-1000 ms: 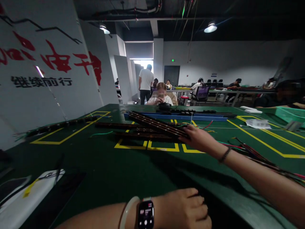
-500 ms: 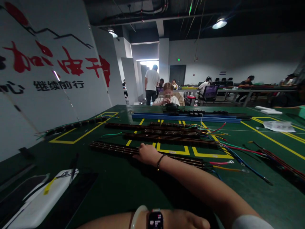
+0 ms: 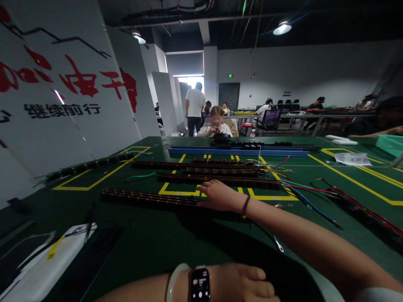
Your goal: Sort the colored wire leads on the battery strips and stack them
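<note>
A long dark wire bundle (image 3: 151, 198) with pale bands lies across the near part of the green table. Over its right part lies my right hand (image 3: 222, 196), a beaded bracelet at the wrist; its fingers stretch left and are apart, the thumb side at the bundle. The hand and forearm hide the bundle's right end, where a blue lead with a ring terminal (image 3: 278, 245) sticks out. At the bottom edge, my left hand (image 3: 241, 283) rests back up, loosely open, partly cut off. A watch and pale bangle are on that arm; nothing shows in its fingers.
More wire bundles (image 3: 220, 179) lie behind, over yellow tape outlines. Another bundle (image 3: 365, 207) runs along the right. A blue rail (image 3: 236, 152) spans the back. White and dark flat objects (image 3: 63, 247) lie at near left. A person (image 3: 217, 123) sits opposite.
My right hand has moved right along the near bundle and its fingers have stretched out. The bundle has shifted somewhat left. More of my left hand shows. The view has turned slightly right.
</note>
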`<action>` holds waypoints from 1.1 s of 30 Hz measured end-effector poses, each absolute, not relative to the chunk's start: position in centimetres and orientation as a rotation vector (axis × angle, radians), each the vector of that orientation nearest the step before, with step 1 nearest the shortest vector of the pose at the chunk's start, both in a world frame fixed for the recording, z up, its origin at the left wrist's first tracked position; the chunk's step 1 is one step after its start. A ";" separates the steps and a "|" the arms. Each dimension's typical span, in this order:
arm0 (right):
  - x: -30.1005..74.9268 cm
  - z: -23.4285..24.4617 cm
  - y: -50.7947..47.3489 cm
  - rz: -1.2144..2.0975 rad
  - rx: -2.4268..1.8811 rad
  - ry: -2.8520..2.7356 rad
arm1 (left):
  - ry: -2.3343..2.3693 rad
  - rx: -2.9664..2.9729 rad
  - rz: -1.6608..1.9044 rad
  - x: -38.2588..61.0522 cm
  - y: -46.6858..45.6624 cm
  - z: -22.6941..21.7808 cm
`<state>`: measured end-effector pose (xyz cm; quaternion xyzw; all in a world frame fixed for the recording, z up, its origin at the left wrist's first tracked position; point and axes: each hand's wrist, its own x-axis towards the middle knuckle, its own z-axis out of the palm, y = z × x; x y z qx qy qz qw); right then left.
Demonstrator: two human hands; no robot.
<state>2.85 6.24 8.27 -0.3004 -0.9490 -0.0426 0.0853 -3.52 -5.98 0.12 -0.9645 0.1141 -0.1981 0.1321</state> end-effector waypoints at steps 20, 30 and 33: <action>21.3 4.8 4.8 0.723 -1.510 -2.899 | 0.042 -3.080 -0.487 -2.5 -5.6 1.3; 18.4 5.1 3.6 1.075 -1.392 -2.690 | -1.094 -3.750 -0.953 -2.5 -5.6 2.4; 16.4 4.5 3.6 1.153 -1.345 -2.601 | -1.796 -3.887 -1.245 -2.2 -5.2 2.1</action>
